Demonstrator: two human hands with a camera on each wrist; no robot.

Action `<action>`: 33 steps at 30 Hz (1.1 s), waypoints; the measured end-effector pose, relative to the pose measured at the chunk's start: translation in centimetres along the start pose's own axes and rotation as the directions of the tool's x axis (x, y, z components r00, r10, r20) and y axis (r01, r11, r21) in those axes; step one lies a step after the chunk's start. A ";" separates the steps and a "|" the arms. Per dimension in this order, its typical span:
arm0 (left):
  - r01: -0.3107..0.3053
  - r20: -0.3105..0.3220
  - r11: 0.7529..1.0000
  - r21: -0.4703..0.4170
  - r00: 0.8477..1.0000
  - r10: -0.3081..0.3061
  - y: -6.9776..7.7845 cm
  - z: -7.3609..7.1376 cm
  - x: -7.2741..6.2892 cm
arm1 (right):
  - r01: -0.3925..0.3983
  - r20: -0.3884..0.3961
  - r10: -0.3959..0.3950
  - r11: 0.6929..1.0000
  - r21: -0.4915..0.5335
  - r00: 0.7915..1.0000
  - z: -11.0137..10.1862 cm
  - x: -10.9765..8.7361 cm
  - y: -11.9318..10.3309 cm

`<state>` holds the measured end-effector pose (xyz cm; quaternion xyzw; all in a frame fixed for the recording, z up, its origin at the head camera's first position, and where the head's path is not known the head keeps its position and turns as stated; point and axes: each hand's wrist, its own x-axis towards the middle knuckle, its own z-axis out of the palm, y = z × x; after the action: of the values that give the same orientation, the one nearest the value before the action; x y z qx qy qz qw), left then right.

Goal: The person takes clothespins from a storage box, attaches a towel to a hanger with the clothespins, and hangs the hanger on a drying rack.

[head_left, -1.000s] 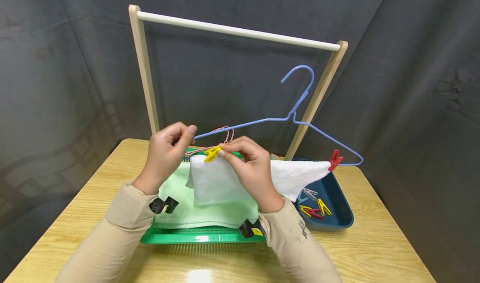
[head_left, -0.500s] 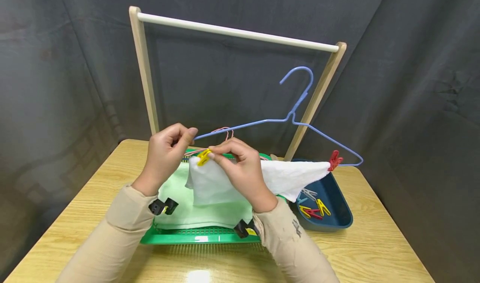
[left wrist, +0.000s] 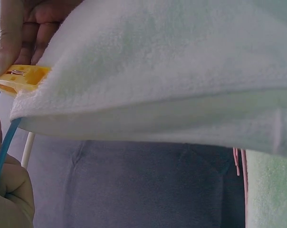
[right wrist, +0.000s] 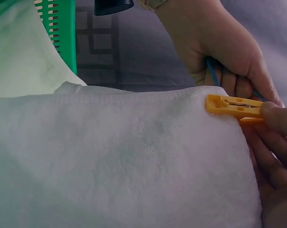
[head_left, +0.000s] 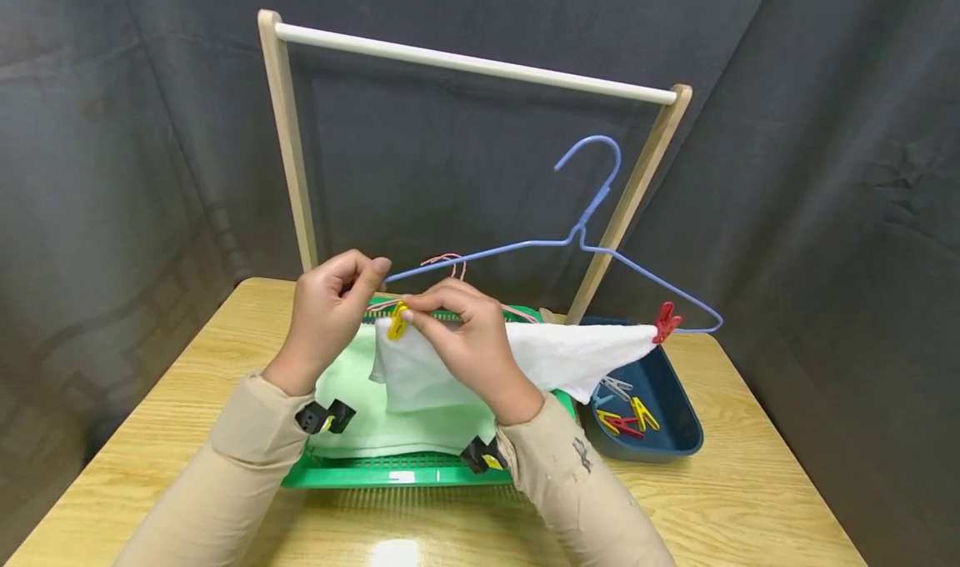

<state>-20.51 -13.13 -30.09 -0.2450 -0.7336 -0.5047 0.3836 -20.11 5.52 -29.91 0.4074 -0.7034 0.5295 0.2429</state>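
My left hand [head_left: 333, 308] grips the left end of a blue clothes hanger [head_left: 510, 248], whose hook points up to the right. Between thumb and fingers, my right hand [head_left: 468, 342] pinches a yellow clothespin [head_left: 397, 321] at the upper left corner of a white towel [head_left: 585, 348]. In the right wrist view the clothespin [right wrist: 234, 105] lies over the towel's corner, close to the left hand [right wrist: 229, 52]. A red clothespin [head_left: 666, 323] fastens the towel's other corner to the hanger's right end. The towel hangs along the hanger's lower bar, partly hidden behind my right hand.
Beneath the towel, a green basket [head_left: 397, 477] holds a folded pale green towel [head_left: 360, 434] and pink hangers [head_left: 450, 260]. A dark blue tray [head_left: 686, 434] with several clothespins [head_left: 622, 425] stands at right. Behind rises a wooden rack with a white rod [head_left: 480, 64].
My right hand has moved left along the towel's top edge, bringing the yellow clothespin to the corner and turning it more upright. The left hand and hanger have barely shifted.
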 end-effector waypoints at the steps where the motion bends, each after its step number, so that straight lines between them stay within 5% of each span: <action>1: 0.003 0.002 1.000 0.002 1.000 -0.003 0.0 0.0 -0.1 | -0.001 0.003 0.001 1.000 -0.007 1.000 0.0 0.0 0.0; 23: -0.004 0.009 1.000 0.024 1.000 0.003 -0.1 0.2 -0.3 | -0.076 0.007 0.076 0.996 -0.037 0.997 0.2 -0.4 0.2; 33: 0.006 0.012 1.000 0.023 1.000 -0.006 -0.1 0.2 -0.3 | -0.038 -0.014 0.038 0.999 -0.027 0.999 0.4 -0.5 0.2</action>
<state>-20.50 -13.00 -30.41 -0.2414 -0.7425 -0.4957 0.3804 -19.93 5.34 -30.51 0.3869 -0.7164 0.5272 0.2432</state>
